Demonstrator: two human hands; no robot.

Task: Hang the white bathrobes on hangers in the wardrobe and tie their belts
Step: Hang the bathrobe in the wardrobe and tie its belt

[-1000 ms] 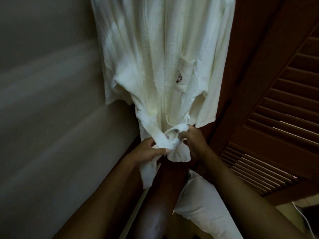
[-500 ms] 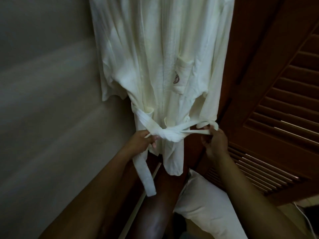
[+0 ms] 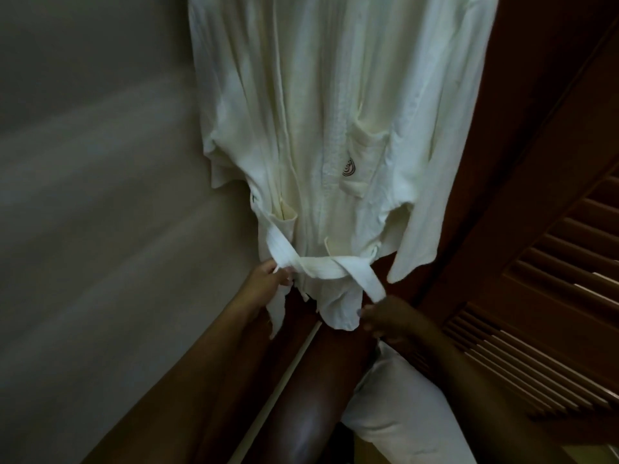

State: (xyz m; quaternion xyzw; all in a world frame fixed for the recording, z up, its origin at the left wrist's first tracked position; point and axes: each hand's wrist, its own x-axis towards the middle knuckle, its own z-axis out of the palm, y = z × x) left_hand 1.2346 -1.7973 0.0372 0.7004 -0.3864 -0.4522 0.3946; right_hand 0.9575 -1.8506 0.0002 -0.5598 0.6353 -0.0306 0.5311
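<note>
One pillow (image 3: 395,420) is seen nearest. One belt (image 3: 328,267) is held at two ends: one gripped by the left hand (image 3: 268,283), one pinched by the right hand (image 3: 385,319). One white bathrobe (image 3: 335,112) is hung beyond, beside one louvred door (image 3: 552,296).

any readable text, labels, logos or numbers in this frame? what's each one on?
No readable words or numbers anywhere.
One emblem on the chest pocket of the white bathrobe: a small dark mark of curved lines, too small and blurred to tell whether it holds letters.
Nothing printed shows on the belt, the pillow or the louvred door.
</note>
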